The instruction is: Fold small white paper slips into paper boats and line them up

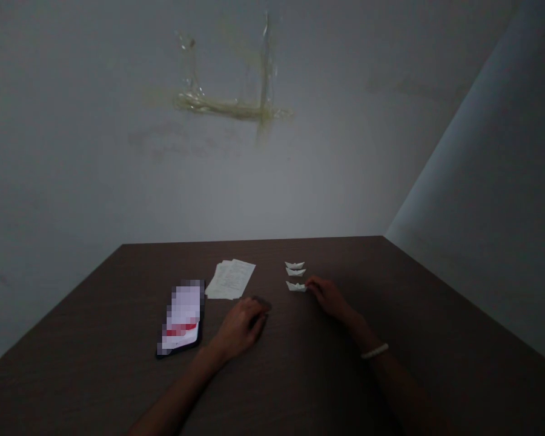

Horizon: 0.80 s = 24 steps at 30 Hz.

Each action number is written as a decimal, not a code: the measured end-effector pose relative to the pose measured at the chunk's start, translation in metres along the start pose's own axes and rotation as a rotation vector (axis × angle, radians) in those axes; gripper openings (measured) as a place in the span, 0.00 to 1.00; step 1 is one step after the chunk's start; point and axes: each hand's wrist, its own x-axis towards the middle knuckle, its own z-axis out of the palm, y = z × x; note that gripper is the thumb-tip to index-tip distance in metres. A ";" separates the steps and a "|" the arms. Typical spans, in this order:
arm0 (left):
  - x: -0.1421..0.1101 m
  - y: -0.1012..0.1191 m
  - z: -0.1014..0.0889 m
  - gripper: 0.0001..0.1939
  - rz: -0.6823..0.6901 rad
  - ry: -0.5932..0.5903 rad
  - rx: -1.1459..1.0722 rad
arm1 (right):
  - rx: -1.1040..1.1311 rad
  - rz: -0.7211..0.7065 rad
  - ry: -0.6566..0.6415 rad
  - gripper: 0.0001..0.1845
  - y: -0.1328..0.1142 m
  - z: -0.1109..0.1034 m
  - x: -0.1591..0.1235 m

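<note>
Three small white folded paper boats stand in a column on the table: a far boat (295, 265), a middle boat (295, 272) and a near boat (296, 287). At the near boat's right tip, my right hand (327, 298) has its fingers closed on the paper. My left hand (241, 327) rests on the tabletop, loosely curled with thumb and fingers apart, and no object shows in it. Just beyond it lies a loose stack of printed white paper sheets (231, 278).
A phone (181, 316) with a lit, blurred screen lies left of my left hand. The dark brown table (272, 393) meets a grey wall (272, 194) at its far edge. Yellowed tape (227, 109) sticks to the wall. Another pale surface slants at the right.
</note>
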 end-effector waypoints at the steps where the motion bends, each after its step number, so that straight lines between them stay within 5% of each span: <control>1: 0.000 0.000 0.000 0.10 0.000 0.005 0.003 | -0.002 0.000 0.007 0.11 0.003 0.001 0.003; 24: -0.001 -0.002 0.001 0.11 0.044 -0.034 0.054 | -0.061 0.026 0.105 0.13 0.010 0.010 0.014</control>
